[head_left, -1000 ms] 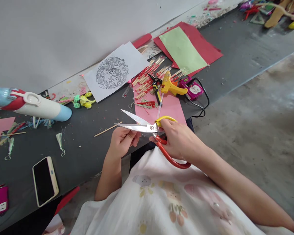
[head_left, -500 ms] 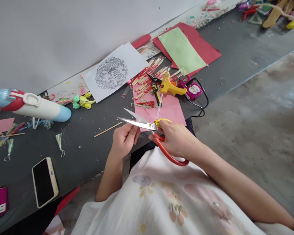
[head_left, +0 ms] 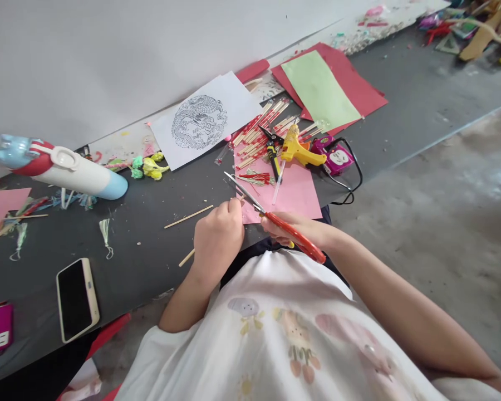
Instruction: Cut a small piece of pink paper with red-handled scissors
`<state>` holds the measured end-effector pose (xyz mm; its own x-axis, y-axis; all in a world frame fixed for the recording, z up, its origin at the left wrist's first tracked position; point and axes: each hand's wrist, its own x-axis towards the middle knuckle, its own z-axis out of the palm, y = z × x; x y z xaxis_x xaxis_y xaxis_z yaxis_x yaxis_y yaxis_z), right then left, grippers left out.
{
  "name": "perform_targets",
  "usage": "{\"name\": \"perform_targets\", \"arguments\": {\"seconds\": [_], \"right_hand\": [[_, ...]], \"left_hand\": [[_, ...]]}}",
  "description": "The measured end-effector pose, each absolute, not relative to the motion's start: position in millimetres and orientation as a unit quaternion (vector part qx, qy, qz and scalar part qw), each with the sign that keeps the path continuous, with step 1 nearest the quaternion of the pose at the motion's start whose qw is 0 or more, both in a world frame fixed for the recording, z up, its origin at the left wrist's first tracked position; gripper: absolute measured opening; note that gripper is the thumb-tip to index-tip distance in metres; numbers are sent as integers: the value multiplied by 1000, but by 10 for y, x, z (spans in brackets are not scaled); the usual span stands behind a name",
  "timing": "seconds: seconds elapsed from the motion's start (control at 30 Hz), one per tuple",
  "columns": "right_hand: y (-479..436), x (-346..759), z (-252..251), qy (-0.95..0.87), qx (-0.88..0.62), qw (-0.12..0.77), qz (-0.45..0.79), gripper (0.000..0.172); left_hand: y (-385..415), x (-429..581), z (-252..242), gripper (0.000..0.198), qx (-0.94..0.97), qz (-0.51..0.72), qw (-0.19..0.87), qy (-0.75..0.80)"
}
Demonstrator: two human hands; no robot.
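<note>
My right hand grips large scissors with red and yellow handles; the blades are closed and point up-left over a pink sheet. My left hand is closed around a thin wooden stick, whose end pokes out below the fist at the edge of the dark table. The stick's upper end meets the scissor blades near my fingertips. Another loose stick lies on the table just left of my left hand.
A dragon print, red-tipped sticks, black snips, a yellow glue gun and a magenta box lie beyond. A bottle lies at left, a phone near the front edge. Red and green paper at back right.
The scissor blades have closed and tilted up-left. My left hand turned into a fist round a stick that now pokes out below it. The view shifted slightly.
</note>
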<state>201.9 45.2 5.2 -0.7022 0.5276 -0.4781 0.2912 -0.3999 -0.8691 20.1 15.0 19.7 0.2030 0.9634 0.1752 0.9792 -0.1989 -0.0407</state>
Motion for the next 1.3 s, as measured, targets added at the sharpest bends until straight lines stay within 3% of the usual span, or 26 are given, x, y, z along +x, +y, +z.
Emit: {"name": "perform_targets", "arguments": {"seconds": [0.1, 0.53, 0.8, 1.07, 1.3], "right_hand": [[450, 2004, 12, -509, -355, 89, 779, 45], [469, 1924, 126, -670, -423, 31, 609, 42], [419, 1840, 76, -677, -462, 63, 569, 39], [335, 1767, 184, -718, -532, 90, 440, 34], [307, 1746, 304, -742, -552, 59, 376, 30]], "left_hand": [[173, 226, 221, 22, -770, -60, 80, -630], [237, 64, 182, 20, -772, -87, 7, -629], [253, 21, 157, 21, -782, -100, -15, -615], [230, -64, 34, 19, -780, -202, -34, -592], [180, -55, 46, 17, -772, -265, -50, -576]]}}
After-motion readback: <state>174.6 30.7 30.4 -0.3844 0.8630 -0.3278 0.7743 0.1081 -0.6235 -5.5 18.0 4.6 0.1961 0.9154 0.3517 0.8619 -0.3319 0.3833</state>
